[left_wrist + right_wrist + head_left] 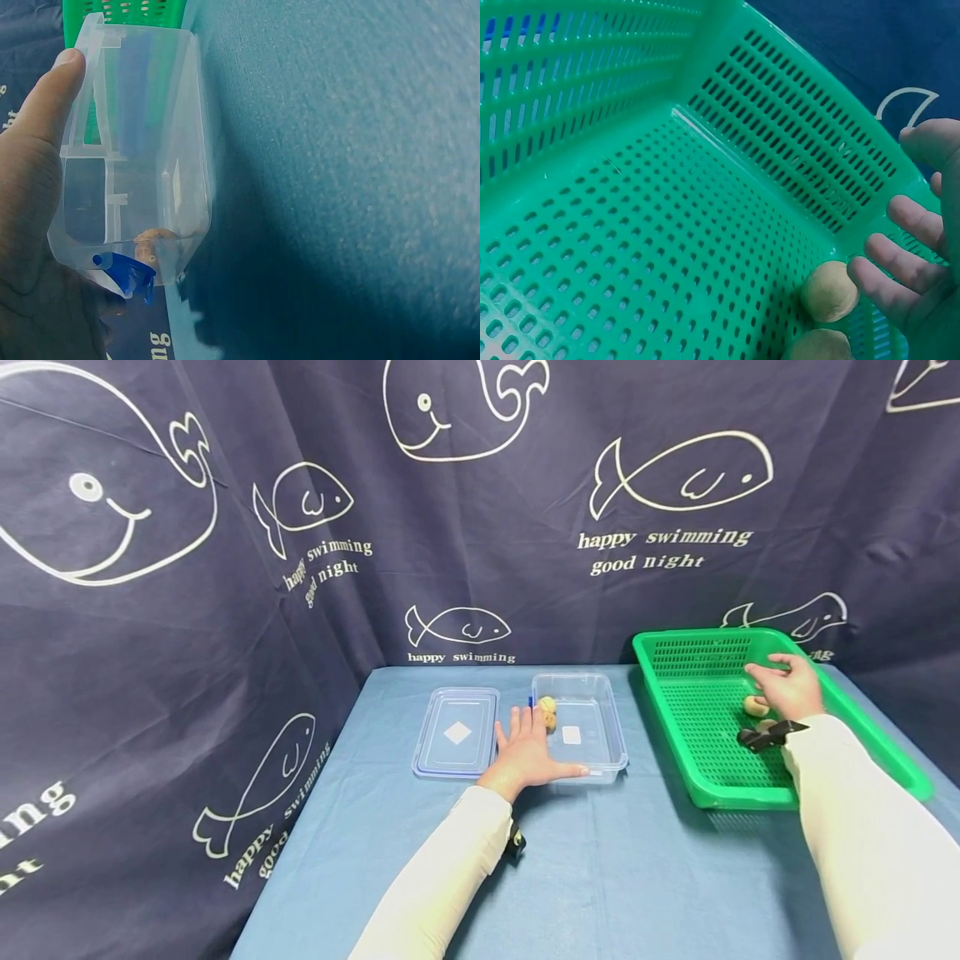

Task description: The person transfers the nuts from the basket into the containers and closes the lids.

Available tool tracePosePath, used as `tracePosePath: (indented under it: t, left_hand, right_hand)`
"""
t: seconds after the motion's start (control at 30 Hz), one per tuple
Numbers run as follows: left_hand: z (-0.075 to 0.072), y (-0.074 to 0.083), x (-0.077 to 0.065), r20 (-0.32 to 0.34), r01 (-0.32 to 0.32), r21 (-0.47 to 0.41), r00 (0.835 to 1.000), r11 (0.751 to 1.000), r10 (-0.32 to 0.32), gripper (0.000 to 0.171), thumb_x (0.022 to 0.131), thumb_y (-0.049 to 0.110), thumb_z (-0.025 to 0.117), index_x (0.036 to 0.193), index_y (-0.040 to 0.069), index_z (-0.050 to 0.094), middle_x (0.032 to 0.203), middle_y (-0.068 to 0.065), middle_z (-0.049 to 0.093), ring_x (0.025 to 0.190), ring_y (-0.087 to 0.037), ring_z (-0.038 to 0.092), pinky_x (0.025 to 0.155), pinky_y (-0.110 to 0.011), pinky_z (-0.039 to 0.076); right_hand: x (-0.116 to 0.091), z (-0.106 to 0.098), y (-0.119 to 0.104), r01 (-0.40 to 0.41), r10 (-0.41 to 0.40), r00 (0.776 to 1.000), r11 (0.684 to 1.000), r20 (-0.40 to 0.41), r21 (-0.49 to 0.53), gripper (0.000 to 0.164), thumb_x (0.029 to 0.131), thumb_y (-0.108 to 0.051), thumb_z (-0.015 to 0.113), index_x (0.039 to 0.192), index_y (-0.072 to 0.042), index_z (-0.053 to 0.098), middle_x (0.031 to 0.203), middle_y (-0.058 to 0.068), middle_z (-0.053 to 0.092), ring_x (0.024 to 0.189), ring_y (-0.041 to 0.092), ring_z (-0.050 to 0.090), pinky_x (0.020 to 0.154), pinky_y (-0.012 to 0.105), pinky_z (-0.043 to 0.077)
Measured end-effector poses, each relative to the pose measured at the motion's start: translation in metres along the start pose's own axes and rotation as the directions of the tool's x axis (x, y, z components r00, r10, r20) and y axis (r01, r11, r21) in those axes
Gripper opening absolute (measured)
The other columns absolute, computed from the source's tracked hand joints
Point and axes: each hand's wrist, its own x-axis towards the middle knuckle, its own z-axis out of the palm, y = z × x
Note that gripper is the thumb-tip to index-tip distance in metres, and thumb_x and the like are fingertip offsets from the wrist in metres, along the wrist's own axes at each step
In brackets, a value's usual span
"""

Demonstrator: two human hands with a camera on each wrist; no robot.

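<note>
My left hand [522,756] spreads over the near left corner of a clear plastic box [596,731], its thumb along the near rim. Inside the box, two small round tan and yellowish pieces [548,720] lie by the left wall, partly behind my fingers. Over the right side of a green plastic basket [697,777], my right hand [795,689] hangs with loosely bent fingers and nothing visible between them. A round tan piece [831,291] lies on the basket floor right by those fingertips. Another tan piece [821,345] sits beside it, cut off by the view's edge.
A clear lid with a blue edge [457,732] lies flat on the blue tablecloth [585,877], left of the box. The basket's raised walls stand right of the box. A dark curtain with fish drawings [487,560] hangs behind the table and along its left.
</note>
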Motion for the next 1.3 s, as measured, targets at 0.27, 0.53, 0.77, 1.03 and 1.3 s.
tracePosePath:
  t: [0.27,0.53,0.77,1.03,1.3]
  left_hand:
    - [-0.002,0.001,-0.002,-0.012,0.001,-0.007,1.000,1.000,-0.001,0.137,0.067,0.085,0.069,0.163,0.007,0.011,0.169,-0.013,0.013,0.156,-0.032,0.003,0.120,-0.062,0.002]
    - [-0.003,0.002,-0.003,-0.006,-0.006,-0.005,1.000,1.000,0.006,0.136,0.067,0.086,0.067,0.163,0.008,0.012,0.169,-0.012,0.013,0.156,-0.031,0.003,0.120,-0.061,0.003]
    - [-0.001,0.001,-0.003,-0.005,-0.006,-0.003,1.000,1.000,0.006,0.136,0.067,0.087,0.066,0.163,0.009,0.011,0.169,-0.011,0.013,0.156,-0.029,-0.001,0.120,-0.062,0.005]
    - [-0.001,0.001,-0.003,0.018,0.011,0.001,1.000,1.000,-0.011,0.136,0.068,0.087,0.066,0.163,0.008,0.009,0.170,-0.012,0.011,0.156,-0.029,-0.002,0.120,-0.062,0.003]
    - [-0.004,0.002,-0.003,0.028,0.020,0.005,0.999,1.000,-0.020,0.136,0.069,0.086,0.066,0.163,0.007,0.008,0.170,-0.012,0.010,0.156,-0.029,-0.003,0.120,-0.062,0.002]
  right_hand:
    - [0.008,-0.010,0.009,-0.027,0.030,0.999,0.982,0.016,-0.185,0.085,0.096,-0.047,0.062,0.150,0.011,0.032,0.071,-0.037,0.048,0.057,-0.004,0.063,0.062,0.014,0.047]
    - [0.015,-0.016,0.028,-0.038,0.056,0.998,0.912,0.032,-0.409,0.085,0.097,-0.047,0.059,0.148,0.015,0.033,0.134,0.035,0.053,0.087,0.025,0.071,0.083,0.042,0.050]
    - [0.019,-0.015,0.042,0.073,-0.018,0.994,0.849,0.109,-0.523,0.075,0.092,-0.030,0.066,0.140,0.019,0.036,0.126,0.037,0.058,0.099,0.050,0.065,0.086,0.055,0.048]
    - [0.021,-0.013,0.045,0.112,-0.033,0.989,0.803,0.143,-0.585,0.066,0.080,-0.017,0.064,0.132,0.018,0.044,0.116,0.035,0.064,0.105,0.054,0.058,0.085,0.057,0.047]
    - [0.026,-0.012,0.043,0.121,-0.034,0.987,0.794,0.155,-0.596,0.064,0.081,-0.018,0.062,0.132,0.016,0.045,0.111,0.034,0.064,0.099,0.052,0.060,0.079,0.054,0.049]
